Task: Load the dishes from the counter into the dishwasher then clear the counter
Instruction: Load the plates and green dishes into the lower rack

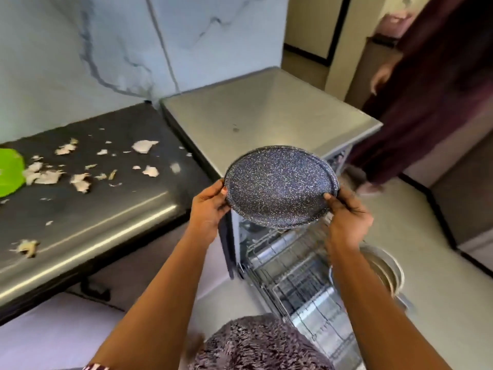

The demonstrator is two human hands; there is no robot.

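A round dark blue speckled plate (280,184) hangs tilted in the air above the open dishwasher (266,116). My left hand (209,206) grips its left rim and my right hand (346,217) grips its right rim. Below the plate, the pulled-out wire rack (301,279) of the dishwasher shows, with pale plates (384,271) standing on edge at its right side. The dark counter (88,209) lies to the left, strewn with several pale peel scraps (80,181). A green plate (9,172) sits at the counter's far left edge, partly out of view.
A second person in a dark maroon garment (432,108) stands at the right beside the dishwasher, one hand hanging. A marble wall backs the counter. A fuzzy brown-grey rug (256,345) lies on the pale floor in front of the dishwasher.
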